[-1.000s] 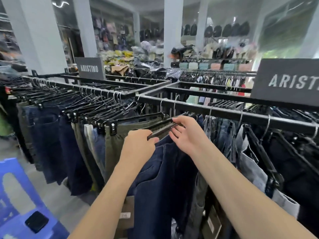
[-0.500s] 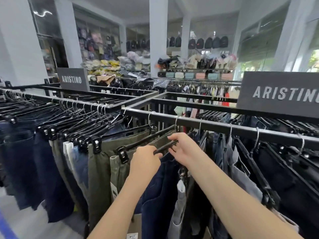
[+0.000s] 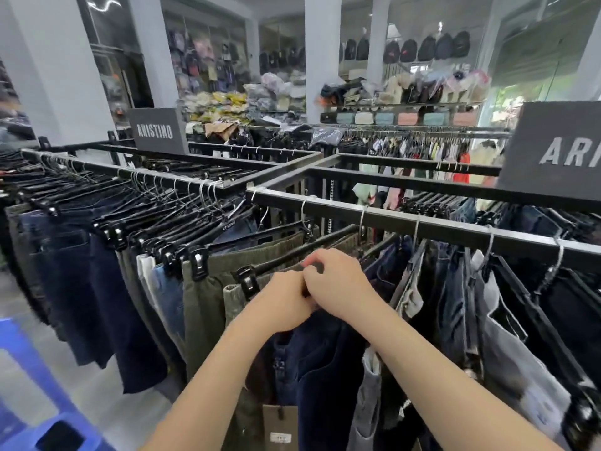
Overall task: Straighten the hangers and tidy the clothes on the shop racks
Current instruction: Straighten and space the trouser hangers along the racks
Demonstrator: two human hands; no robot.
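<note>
Left grip (image 3: pixel 282 304) and right grip (image 3: pixel 338 288) meet, touching, at the waistband of the navy jeans (image 3: pixel 325 369), which hang straight down beneath them from the rail (image 3: pixel 448 231). Both grips are curled, pinching the waistband; its hanger is hidden. Right grip lies nearer the rail.

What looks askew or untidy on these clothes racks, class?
On the right rail, hangers are loosely spaced and slant different ways, unlike the tight left row; a grey garment hangs bunched. The left hand and right hand grip the navy trousers there.
</note>
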